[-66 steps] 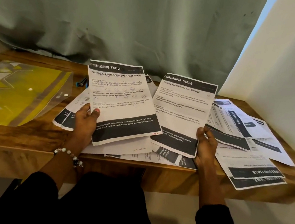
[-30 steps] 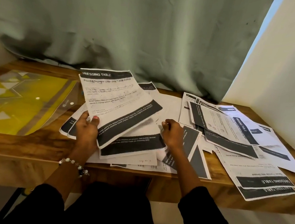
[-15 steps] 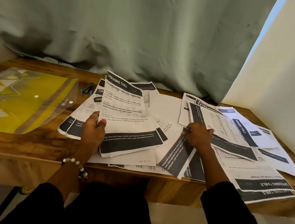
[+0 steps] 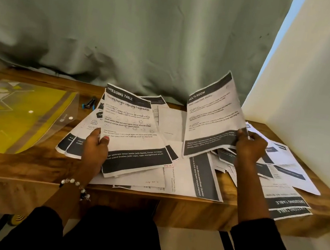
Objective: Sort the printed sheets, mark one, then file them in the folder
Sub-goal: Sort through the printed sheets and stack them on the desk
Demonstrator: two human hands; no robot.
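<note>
since half a second ago the right hand [image 4: 249,147] has lifted a multi-room sheet [image 4: 212,118], pinching its edge; left hand [image 4: 94,147] grips the dressing table sheet [image 4: 132,133]. compare headings, then stack by title.

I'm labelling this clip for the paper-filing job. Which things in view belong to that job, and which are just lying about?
Part of the job:
- "Dressing Table" sheet, held by the left hand
- "Multi-Room" sheet, held by the right hand
- loose sheets spread on the table
- yellow folder
- blue and black pen, probably for marking

Just lying about:
- green curtain
- bead bracelet
</note>
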